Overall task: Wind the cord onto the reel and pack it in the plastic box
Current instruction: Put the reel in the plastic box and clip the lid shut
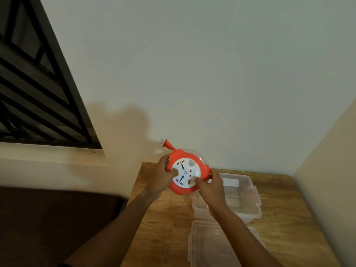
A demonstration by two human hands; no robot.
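I hold an orange cord reel [201,166] with a white socket face up in the air above the table's far left part. My left hand [160,175] grips its left rim, thumb on the white face. My right hand [211,186] grips the lower right edge, fingers by the white winding knob [196,173]. The orange plug [167,144] sticks out from the reel's top, prongs pointing up and left; almost no loose cord shows. The clear plastic box [248,197] stands open on the table, below and right of the reel.
The box's clear lid [204,245] lies on the wooden table [163,222] in front of the box. Walls close the table in at the back and right. A barred window [38,89] is at the left, a dark surface [48,218] below it.
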